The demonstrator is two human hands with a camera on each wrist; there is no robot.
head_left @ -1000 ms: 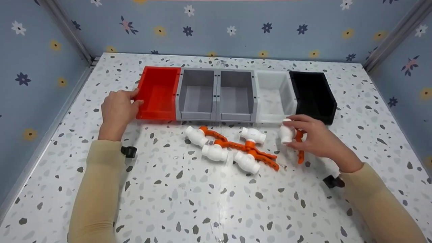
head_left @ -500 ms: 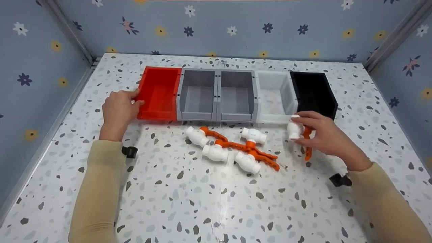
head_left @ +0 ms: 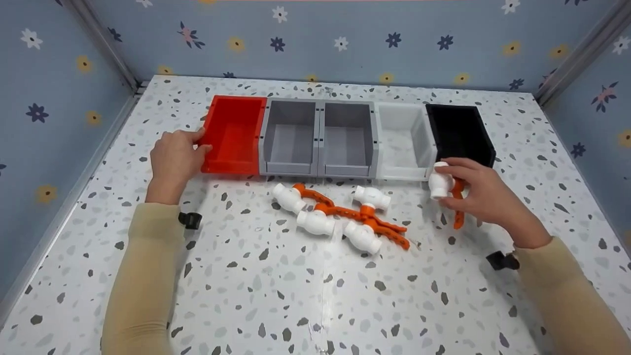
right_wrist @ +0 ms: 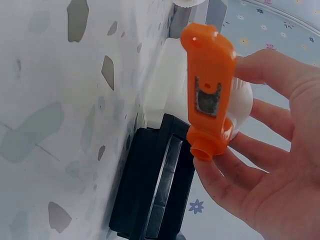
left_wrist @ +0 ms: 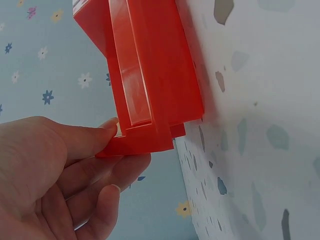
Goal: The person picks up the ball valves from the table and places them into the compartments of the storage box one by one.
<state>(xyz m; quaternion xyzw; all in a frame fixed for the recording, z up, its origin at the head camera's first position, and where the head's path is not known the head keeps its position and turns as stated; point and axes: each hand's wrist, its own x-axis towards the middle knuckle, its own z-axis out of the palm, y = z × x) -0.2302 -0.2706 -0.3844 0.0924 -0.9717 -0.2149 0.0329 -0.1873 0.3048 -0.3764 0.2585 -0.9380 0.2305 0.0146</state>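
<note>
The left hand (head_left: 172,158) pinches the outer side wall of the red bin (head_left: 231,167), thumb on one face and fingers (left_wrist: 132,170) curled round the other. Since a wall that thin suits a pinch better than a full grip, the hold looks chosen to steady that end of the row.

The right hand (head_left: 488,195) has its fingers and thumb narrowed round a valve (head_left: 438,185) — by the white body, probably because it is the stout, rounded part. The orange handle (right_wrist: 210,70) sticks out free, facing the wrist camera. This valve appears clear of the surface (head_left: 276,296), just in front of where the white bin (head_left: 402,173) meets the black bin (head_left: 458,128).

Between the red and white bins stand the left grey bin (head_left: 288,168) and the right grey bin (head_left: 346,171). All five sit side by side with their low fronts towards the person, which presumably leaves the openings within reach.

Four more valves lie loose in front of the bins: upper left (head_left: 288,197), upper right (head_left: 372,197), lower left (head_left: 315,223) and lower right (head_left: 362,238). Their handles crowd together in the middle — likely because such long levers catch on their neighbours.
</note>
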